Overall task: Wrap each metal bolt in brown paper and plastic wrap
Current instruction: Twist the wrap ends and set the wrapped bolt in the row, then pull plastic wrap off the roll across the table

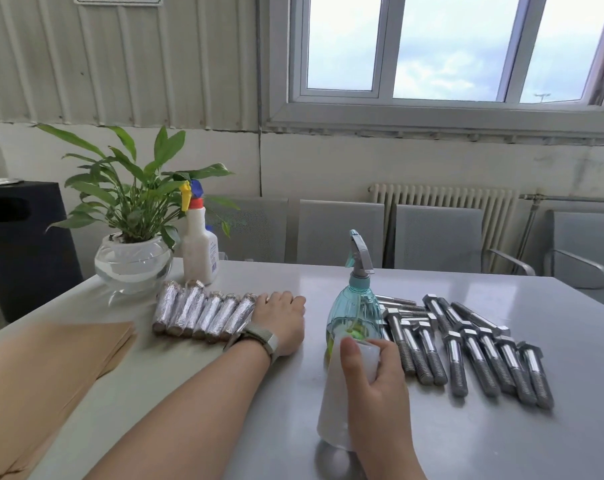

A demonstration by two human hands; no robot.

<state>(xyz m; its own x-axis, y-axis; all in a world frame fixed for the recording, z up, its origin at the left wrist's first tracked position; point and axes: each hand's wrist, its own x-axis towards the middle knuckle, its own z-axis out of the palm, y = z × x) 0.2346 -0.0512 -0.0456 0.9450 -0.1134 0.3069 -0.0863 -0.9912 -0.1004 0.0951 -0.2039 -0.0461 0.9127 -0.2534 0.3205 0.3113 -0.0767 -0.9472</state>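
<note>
1. Left hand [282, 315] lies on the counter [466, 445], fingers loosely curled and holding nothing, its side against the end of a row of wrapped bolts [203, 315]; a watch [259, 339] sits on the wrist
2. Right hand [373, 386] grips a white roll of plastic wrap [338, 403], thumb across its upper end, the roll tilted with its lower end near the counter
3. Bare metal bolts [473, 348] lie loose on the right, some overlapping
4. Blue spray bottle [354, 306] stands between the hands, just behind the roll
5. Brown paper sheets [51, 375] are stacked at the left edge
6. Potted plant [134, 216] and white spray bottle [200, 247] stand at the far-left corner
</note>
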